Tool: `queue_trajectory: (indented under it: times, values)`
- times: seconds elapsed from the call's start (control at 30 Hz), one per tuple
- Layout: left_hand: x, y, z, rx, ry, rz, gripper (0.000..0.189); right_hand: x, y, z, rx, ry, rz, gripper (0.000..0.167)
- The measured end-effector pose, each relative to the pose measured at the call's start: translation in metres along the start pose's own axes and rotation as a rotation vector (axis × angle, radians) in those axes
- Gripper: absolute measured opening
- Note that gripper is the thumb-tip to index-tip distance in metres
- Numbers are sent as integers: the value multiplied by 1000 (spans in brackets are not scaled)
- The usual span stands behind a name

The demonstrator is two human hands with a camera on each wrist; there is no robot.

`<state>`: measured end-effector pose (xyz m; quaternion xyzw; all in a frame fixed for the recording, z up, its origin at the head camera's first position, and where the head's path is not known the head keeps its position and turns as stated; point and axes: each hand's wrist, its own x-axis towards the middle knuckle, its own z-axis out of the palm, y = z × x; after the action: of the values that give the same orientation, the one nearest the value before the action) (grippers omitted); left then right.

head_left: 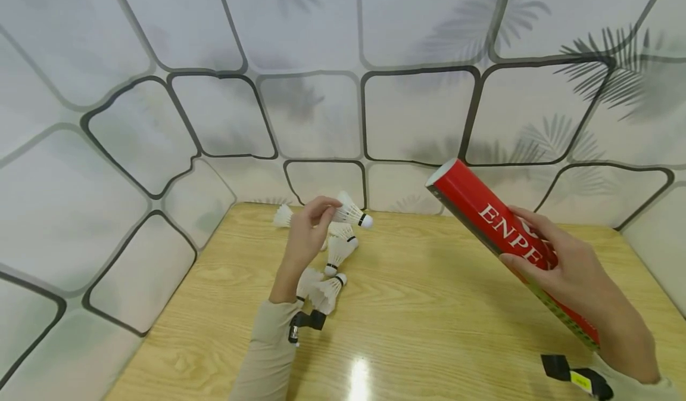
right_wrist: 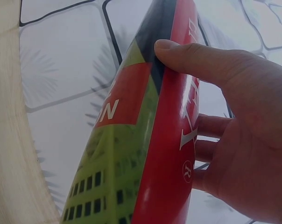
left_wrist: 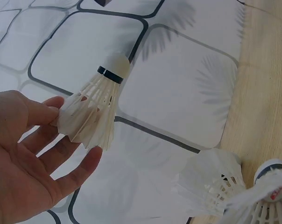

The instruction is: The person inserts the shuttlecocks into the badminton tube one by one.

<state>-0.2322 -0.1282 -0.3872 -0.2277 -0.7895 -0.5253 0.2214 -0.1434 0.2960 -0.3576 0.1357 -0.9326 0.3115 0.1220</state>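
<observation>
My left hand pinches a white feather shuttlecock by its skirt, between thumb and fingers. In the left wrist view, that shuttlecock's cork with a black band points up and away from the hand. My right hand grips a red shuttlecock tube around its middle; the tube tilts, its pale round end up and to the left. White letters run along its side, and the right wrist view shows a green and black printed side under the thumb. Below the left hand lie several loose shuttlecocks.
A wood-grain table stretches beneath both hands. Another shuttlecock lies near its back left edge. Pale patterned fabric walls with dark outlines and leaf prints rise behind the table and at its sides.
</observation>
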Motion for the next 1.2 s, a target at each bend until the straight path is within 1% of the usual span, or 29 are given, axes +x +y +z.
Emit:
queue_trajectory:
  times: [0.17,0.33,0.47,0.57,0.67,0.87,0.93,1.07,1.2]
  values:
    - [1,3,-2,-67,49,-1,14,0,-2,2,8,-4,7,92]
    - [3,9,-5,-109,55,8,14,1,-5,4,11,1,2,91]
    - [5,13,-7,-159,62,28,14,3,-6,6,-1,0,-30,90]
    - [5,16,-8,-189,76,46,13,5,-6,9,-15,3,-70,90]
    - [5,18,-9,-188,90,56,13,6,-8,12,-20,21,-105,90]
    - [5,22,-11,-190,108,52,13,9,-11,18,-15,55,-158,95]
    - [5,24,-12,-199,124,49,12,10,-12,21,-14,66,-175,96]
    - [5,30,-14,-223,177,42,11,10,-13,27,-4,71,-203,98]
    - [6,36,-15,-247,213,47,11,11,-15,31,-21,77,-252,99]
